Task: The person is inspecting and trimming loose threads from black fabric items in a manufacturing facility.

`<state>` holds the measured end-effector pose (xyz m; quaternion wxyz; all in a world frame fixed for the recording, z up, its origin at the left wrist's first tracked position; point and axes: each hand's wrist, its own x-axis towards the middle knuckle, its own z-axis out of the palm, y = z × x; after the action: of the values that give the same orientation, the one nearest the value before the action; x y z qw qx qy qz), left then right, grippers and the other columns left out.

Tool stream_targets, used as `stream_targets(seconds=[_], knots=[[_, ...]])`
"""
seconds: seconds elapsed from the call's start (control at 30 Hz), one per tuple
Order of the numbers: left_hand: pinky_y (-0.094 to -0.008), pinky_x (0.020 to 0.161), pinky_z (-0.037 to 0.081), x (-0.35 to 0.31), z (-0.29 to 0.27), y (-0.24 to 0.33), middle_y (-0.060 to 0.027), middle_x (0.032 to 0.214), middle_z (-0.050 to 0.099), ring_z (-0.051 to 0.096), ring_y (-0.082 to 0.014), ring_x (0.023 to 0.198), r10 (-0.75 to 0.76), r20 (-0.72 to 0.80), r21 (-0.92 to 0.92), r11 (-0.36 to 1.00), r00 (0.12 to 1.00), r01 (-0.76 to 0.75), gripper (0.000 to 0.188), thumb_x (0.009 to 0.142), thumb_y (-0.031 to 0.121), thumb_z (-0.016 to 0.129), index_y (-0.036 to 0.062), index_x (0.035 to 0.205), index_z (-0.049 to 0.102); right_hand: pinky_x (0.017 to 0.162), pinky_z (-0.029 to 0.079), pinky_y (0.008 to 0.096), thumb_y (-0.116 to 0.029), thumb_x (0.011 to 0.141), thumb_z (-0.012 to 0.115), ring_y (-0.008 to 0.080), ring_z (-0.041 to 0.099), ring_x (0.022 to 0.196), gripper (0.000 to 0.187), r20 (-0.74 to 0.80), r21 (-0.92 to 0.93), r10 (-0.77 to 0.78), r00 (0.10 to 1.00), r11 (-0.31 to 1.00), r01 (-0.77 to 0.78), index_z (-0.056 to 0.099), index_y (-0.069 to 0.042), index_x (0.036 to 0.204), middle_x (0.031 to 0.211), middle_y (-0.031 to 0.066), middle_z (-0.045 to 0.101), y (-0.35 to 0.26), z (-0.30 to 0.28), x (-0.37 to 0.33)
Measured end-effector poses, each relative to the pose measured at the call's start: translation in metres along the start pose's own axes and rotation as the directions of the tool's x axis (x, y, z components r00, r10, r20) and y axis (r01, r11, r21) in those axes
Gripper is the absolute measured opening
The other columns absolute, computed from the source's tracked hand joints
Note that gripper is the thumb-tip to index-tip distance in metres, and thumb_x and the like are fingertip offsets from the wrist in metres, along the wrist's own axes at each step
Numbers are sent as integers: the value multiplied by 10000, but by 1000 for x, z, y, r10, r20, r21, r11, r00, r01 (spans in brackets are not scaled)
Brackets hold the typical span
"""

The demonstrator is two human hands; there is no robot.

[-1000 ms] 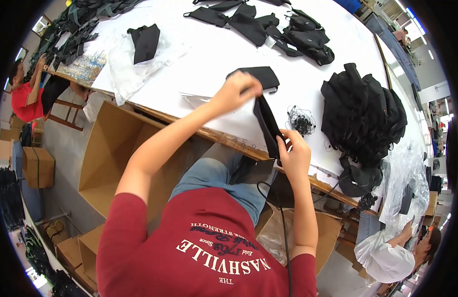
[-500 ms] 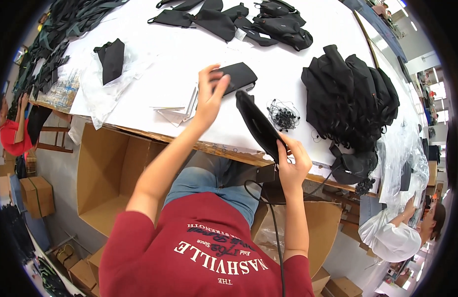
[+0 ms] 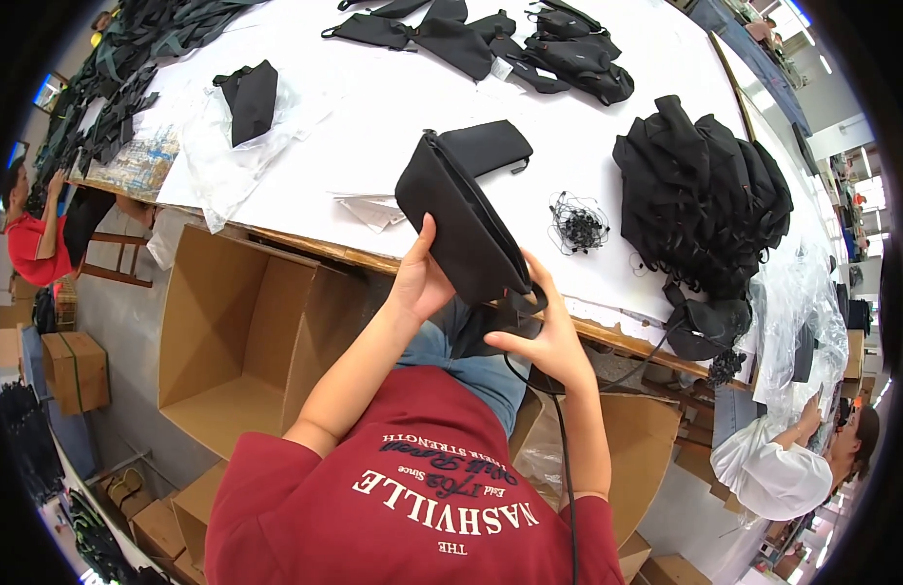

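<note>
In front of me, over the table's near edge, I hold a black fabric pouch (image 3: 453, 226) slantwise. A long seam or opening runs down its right side, and a short strap loop hangs at the lower end. My left hand (image 3: 422, 280) grips its left side, thumb on the front face and the other fingers partly hidden. By the lower end, my right hand (image 3: 554, 336) curls round the edge near the loop, its thumb apart from the fingers. Just behind lies a second black pouch (image 3: 492, 146), flat on the white table (image 3: 364, 107). White cards (image 3: 373, 210) are stacked to the left.
Thin black strings (image 3: 579, 224) lie tangled to the right, beside a large heap of black pouches (image 3: 700, 185). More black bags (image 3: 578, 58) lie at the back. A plastic bag (image 3: 222, 175) is at left. An open cardboard box (image 3: 247, 331) stands below; co-workers sit at both sides.
My left hand has come down from the pouch on the table to grip the held one. That held pouch has shifted left and turned to show its broad face.
</note>
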<state>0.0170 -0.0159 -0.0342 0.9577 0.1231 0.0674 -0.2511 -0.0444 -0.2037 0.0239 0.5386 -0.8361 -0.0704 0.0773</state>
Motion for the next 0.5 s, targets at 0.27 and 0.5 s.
stream_targets(seconds=[0.27,0.5], knots=[[-393,1001,376,1,0,4,-60,1188,586,530,-222,1117,59,33,-100,993,998,-55,500,875,455,542,84,1210,533,840,445,342,-138,714,709,291,578,929,395,1,-111,69,998,991,-69,585,-38,1075,970,129,615,34,19,1],[-402,1014,366,-4,-5,21,-63,1197,581,522,-231,1130,137,20,-102,986,990,-134,501,879,447,537,80,1220,527,811,477,313,-101,737,686,280,640,937,272,-143,-222,105,984,966,-135,628,-16,989,958,143,668,56,0,-6]])
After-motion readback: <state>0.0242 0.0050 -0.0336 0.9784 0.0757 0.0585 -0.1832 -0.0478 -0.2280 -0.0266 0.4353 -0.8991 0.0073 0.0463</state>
